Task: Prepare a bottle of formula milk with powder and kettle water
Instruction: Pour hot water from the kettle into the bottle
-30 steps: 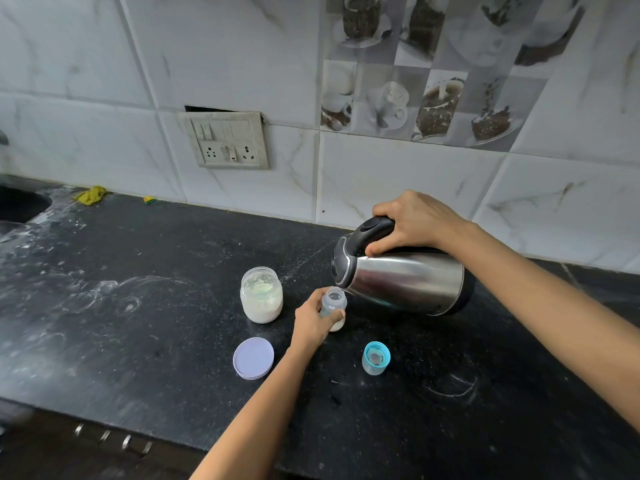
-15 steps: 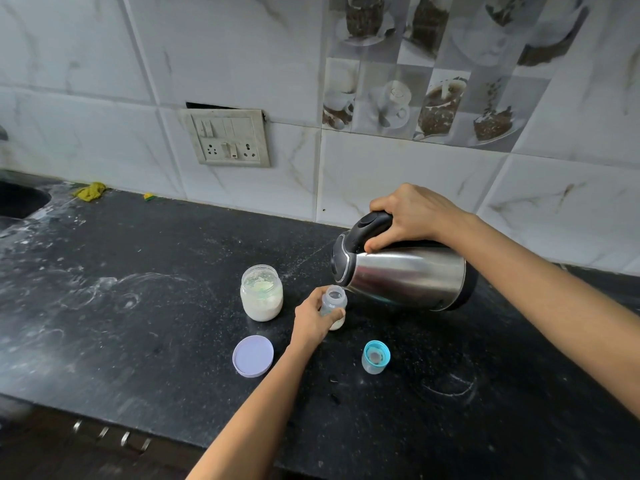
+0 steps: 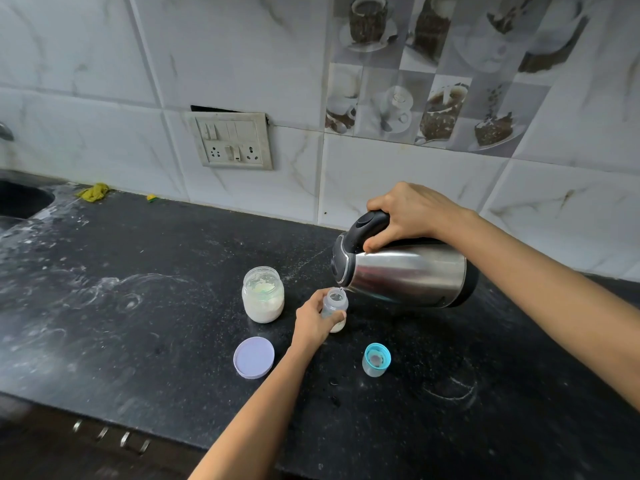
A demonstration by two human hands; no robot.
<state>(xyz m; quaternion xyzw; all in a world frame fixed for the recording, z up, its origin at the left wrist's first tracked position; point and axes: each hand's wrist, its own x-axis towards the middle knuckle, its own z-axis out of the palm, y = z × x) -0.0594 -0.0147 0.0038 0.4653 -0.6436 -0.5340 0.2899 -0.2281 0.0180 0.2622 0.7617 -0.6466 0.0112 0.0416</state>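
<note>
Steel kettle (image 3: 405,273), black counter (image 3: 138,306), lilac lid (image 3: 254,357), teal cap (image 3: 376,359).

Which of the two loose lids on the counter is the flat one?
The pale purple lid, near the powder jar; the blue cap right of the bottle stands taller.

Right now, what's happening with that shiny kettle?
A person is making formula milk. The right hand tips the shiny steel kettle, and water runs into the small clear baby bottle, which the left hand holds on the black countertop. The open powder jar, a round lilac lid and the teal bottle cap stand beside it.
</note>
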